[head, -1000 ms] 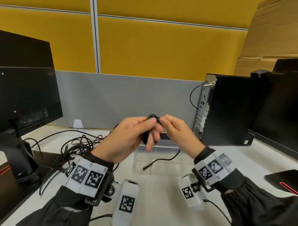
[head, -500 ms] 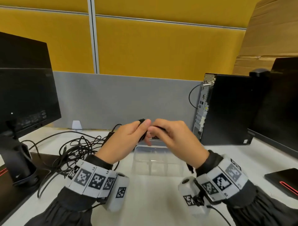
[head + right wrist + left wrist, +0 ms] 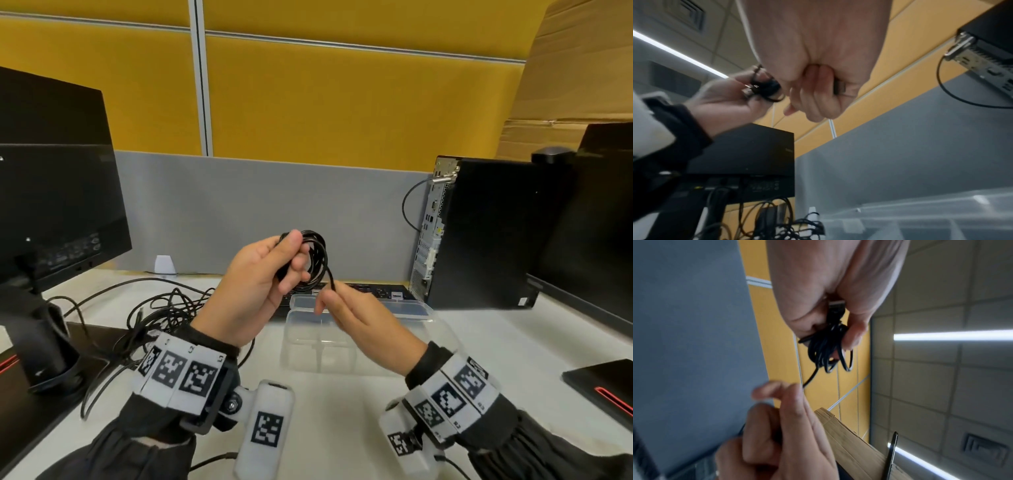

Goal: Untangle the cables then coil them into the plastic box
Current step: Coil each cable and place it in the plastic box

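A small black coil point(image 3: 310, 257) of cable is held up in the air above the box point(image 3: 346, 337), wound into several loops. The left hand point(image 3: 255, 287) grips it: the thumb presses the loops from the near side and the other fingers point(image 3: 298, 265) curl through and round the ring. In the left wrist view the coil point(image 3: 828, 345) hangs bunched between thumb and fingertips, with a USB plug point(image 3: 836, 308) tucked against the palm.

One strand runs down from the coil to the right hand point(image 3: 363, 322), just below and to the right of it. There the thumb and forefinger pinch the strand, the other fingers loosely bent. In the right wrist view the fingers point(image 3: 818, 97) curl tightly inward with a dark plug end among them.

The clear box stands open on the white desk point(image 3: 342, 428) directly under the hands, toward the middle, its inside split by low dividers. Its lid point(image 3: 404, 306) lies just behind it, over a keyboard point(image 3: 373, 291).

Toward the left edge of the desk sprawls a tangle point(image 3: 154, 318) of more black cables, beside a monitor point(image 3: 58, 205) on its stand. Toward the right edge stands a black computer tower point(image 3: 486, 233), with another dark screen point(image 3: 596, 219) beyond it. A grey and yellow partition point(image 3: 308, 154) runs along the back edge.
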A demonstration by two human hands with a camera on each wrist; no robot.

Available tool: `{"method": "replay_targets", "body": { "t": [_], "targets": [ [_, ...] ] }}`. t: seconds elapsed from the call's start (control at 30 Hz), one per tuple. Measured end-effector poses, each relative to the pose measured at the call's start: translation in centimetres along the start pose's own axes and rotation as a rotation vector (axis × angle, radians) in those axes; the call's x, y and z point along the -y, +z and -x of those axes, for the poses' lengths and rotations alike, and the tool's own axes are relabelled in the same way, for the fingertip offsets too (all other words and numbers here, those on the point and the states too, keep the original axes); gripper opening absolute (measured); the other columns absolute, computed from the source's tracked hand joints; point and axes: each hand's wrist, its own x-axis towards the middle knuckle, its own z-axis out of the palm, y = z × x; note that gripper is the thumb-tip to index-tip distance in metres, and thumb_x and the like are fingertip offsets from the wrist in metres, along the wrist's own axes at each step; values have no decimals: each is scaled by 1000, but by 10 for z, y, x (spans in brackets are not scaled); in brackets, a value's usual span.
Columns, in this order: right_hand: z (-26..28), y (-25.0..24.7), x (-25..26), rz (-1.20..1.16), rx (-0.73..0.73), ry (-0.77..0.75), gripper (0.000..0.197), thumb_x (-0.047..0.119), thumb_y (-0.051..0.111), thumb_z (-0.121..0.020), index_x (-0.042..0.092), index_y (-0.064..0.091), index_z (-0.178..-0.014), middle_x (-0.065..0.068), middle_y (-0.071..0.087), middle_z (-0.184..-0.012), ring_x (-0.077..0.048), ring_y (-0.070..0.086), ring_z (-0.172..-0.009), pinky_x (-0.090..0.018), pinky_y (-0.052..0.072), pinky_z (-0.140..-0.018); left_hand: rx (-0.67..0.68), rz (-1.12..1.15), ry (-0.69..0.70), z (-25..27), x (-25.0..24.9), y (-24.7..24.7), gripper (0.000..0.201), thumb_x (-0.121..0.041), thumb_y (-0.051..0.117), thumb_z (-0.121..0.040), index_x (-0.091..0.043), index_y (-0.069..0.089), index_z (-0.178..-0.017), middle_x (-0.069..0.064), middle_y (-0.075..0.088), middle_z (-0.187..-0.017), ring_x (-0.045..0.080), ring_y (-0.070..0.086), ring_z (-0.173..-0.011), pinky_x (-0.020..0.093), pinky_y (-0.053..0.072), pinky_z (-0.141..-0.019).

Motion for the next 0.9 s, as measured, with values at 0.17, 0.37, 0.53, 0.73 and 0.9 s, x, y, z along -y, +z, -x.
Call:
{"method": "replay_targets", "body": {
  "t": [0.17,0.37,0.53,0.73,0.9],
  "targets": [
    [1,11,20,-441,-62,93,38,47,29,-98,20,45,-120,17,37,-52,-2,32,-47,-14,28,-49,-99,193,-17,-5,15,1,23,-34,52,-79,-11,52,-77,-6,43,-52,7,39,-52,16,49,-67],
    [-4,16,26,-711,-162,209,21,34,40,-98,18,51,-90,13,30,-46,-2,21,-38,-12,19,-36,-120,293,-89,-6,43,-1,26,-34,53,-79,-13,43,-67,-5,35,-45,8,48,-54,25,39,-79],
    [-2,22,13,-722,-166,327,38,42,41,-96,6,51,-107,12,32,-48,0,24,-36,-12,20,-36,-92,385,-164,-5,59,-1,27,-32,53,-79,-12,47,-61,-4,34,-47,5,44,-41,20,47,-73],
    [6,22,11,-780,42,340,45,63,36,-80,24,54,-94,6,19,-55,-7,14,-44,-17,13,-39,67,355,-186,-2,60,-13,39,-44,85,-56,-18,55,-53,-6,34,-50,3,41,-38,17,50,-64],
    [9,22,5,-792,-30,398,16,32,49,-95,18,56,-97,11,25,-50,-5,19,-40,-16,17,-37,16,73,-234,5,59,-21,33,-38,60,-80,-13,52,-59,-1,41,-47,9,52,-52,20,45,-68]
  ]
}}
